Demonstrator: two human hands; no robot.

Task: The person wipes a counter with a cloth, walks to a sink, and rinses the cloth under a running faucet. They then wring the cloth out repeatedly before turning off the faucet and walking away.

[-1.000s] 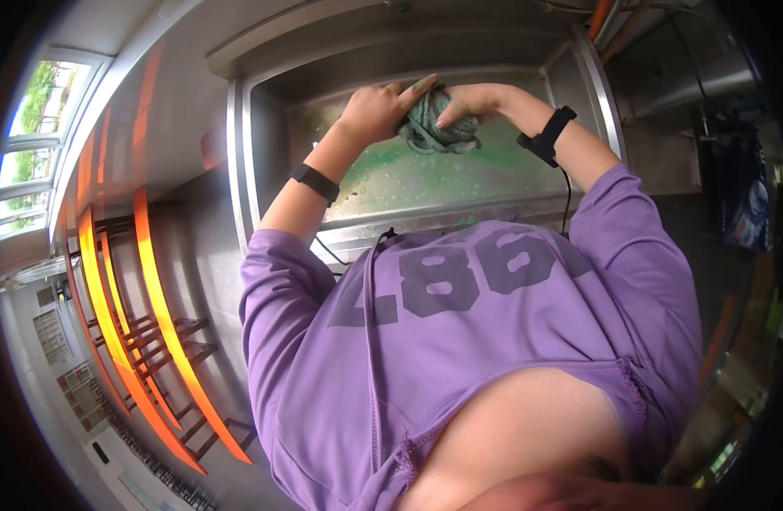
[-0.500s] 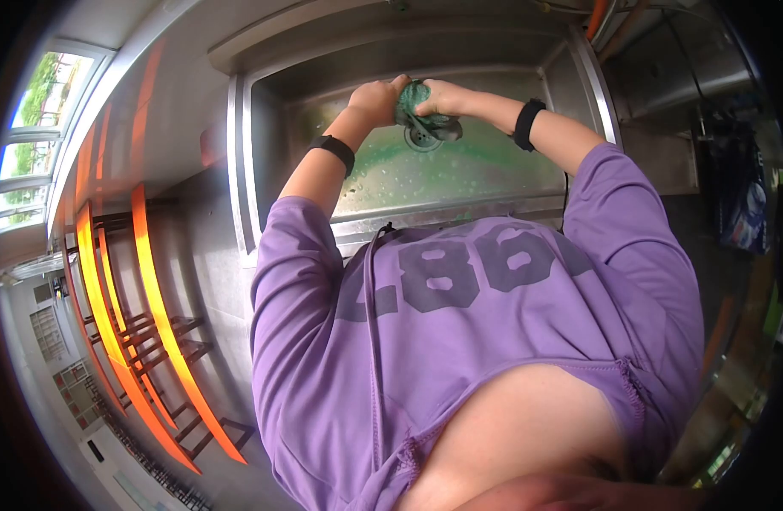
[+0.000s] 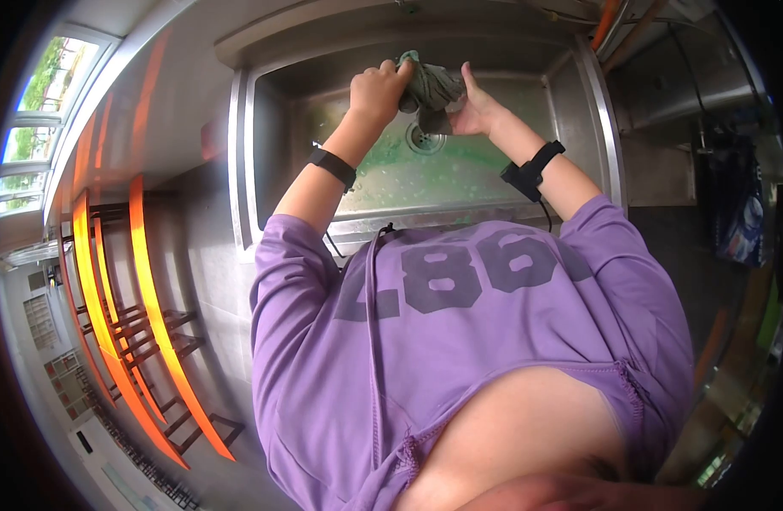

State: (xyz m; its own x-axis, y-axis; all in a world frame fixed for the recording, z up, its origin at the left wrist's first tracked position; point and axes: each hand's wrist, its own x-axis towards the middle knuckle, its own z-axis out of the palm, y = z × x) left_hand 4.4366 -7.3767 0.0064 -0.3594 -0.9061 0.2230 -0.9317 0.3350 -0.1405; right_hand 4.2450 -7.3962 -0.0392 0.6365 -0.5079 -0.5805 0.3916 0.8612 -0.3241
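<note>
A crumpled grey-green cloth (image 3: pixel 430 88) hangs between my two hands, over the metal sink (image 3: pixel 383 183) and just above its round drain (image 3: pixel 426 138). My left hand (image 3: pixel 379 92) has its fingers wrapped round the cloth's left end. On the other side, my right hand (image 3: pixel 477 106) is open, thumb raised and palm against the cloth's right edge. Water drops and a green tint show on the sink floor. Each wrist wears a black band.
Long orange tables or benches (image 3: pixel 157 298) stand on the floor at the left. Windows (image 3: pixel 51 94) are at the upper left. A dark blue bag (image 3: pixel 741 204) hangs at the right, and orange and pale pipes (image 3: pixel 609 21) run at the upper right.
My hands have moved apart, and the bunched cloth has spread out between them. My right hand has opened from its grip. More of the drain now shows.
</note>
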